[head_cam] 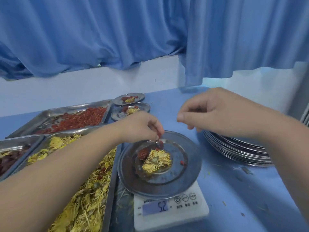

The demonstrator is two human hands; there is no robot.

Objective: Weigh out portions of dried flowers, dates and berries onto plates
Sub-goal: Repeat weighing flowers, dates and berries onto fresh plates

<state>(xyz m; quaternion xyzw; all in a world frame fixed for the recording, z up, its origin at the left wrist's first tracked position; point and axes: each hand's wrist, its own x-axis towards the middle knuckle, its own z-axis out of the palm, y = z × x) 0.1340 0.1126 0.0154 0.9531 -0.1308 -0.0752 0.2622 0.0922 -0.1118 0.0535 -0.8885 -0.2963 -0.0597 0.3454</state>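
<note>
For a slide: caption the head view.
Left hand pinches berries over the plate on the scale, with dried flower and date; right hand hovers.

A blue table [175, 104] carries three steel trays [73, 107] at nine o'clock, a digital scale [170, 210] at six and a stack of plates [234, 148] at three. Two filled plates [141, 97] sit at twelve, with petal scraps [224, 203] scattered at four.

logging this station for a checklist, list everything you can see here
scale: 1, white, front centre
plate: 1, steel, on scale, holding flower, date, berries
filled plates: 2, steel, back centre
stacked plates: 1 pile, steel, right
berry tray: 1, red contents, back left
flower tray: 1, yellow contents, front left
date tray: 1, dark contents, far left
table: 1, blue, under everything
curtain: 1, blue, behind
left hand: pinches berries over plate
right hand: hovers, holds nothing
</note>
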